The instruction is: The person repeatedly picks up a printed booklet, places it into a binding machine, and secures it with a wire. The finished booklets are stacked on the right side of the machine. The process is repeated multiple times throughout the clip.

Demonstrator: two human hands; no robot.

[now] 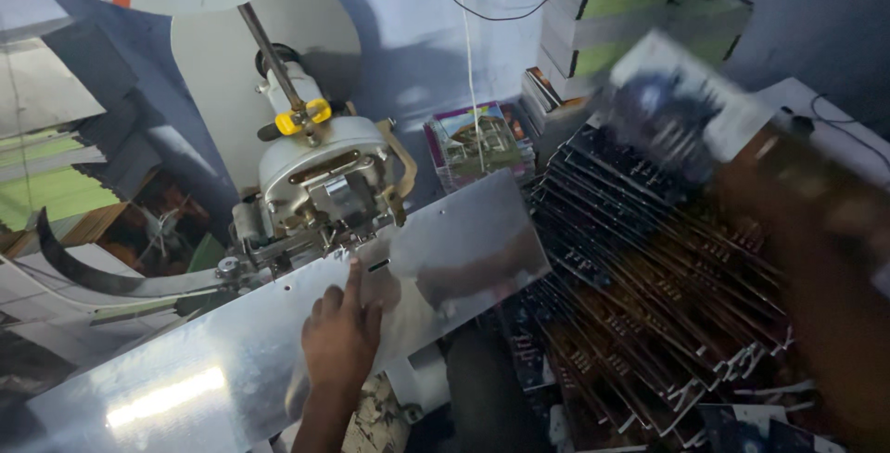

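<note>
Two hands: left hand (341,337) flat on the steel plate (232,370), fingers loose, index finger stretched toward the slot under the stitching head (320,189); nothing gripped.
Right hand (816,258): blurred, lifting a booklet (672,105) over the fanned stack (649,277); finger spread cannot be told.
Good practice, as judged: spine square to the slot, left index finger clear of the head.
</note>
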